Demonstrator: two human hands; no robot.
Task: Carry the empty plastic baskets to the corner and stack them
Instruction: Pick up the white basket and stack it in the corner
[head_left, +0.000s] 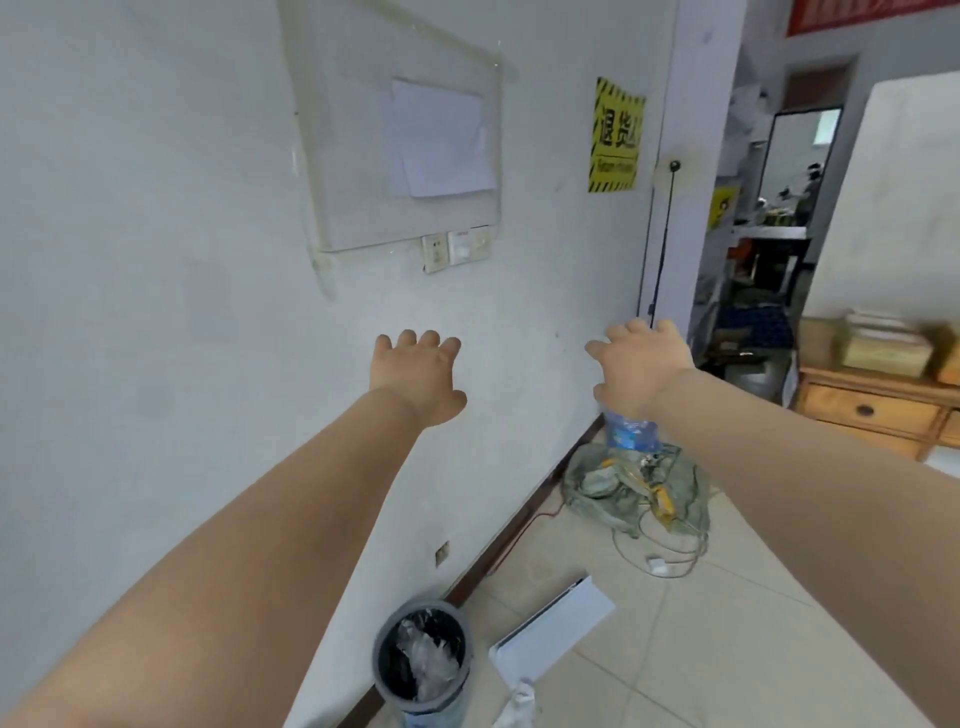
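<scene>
No plastic basket shows in the head view. Both of my arms reach forward in front of a white wall. My left hand (418, 376) is held out with its back toward me, fingers apart and slightly curled, holding nothing. My right hand (641, 366) is stretched out at about the same height, fingers spread, also holding nothing. Neither hand touches the wall or any object.
A grey waste bin (423, 657) with a plastic liner stands by the wall at the bottom. A white flat panel (553, 631) lies on the tiled floor. Farther on lie a sack with cables (636, 491) and a water bottle (631, 431). A wooden drawer cabinet (878, 410) stands at right.
</scene>
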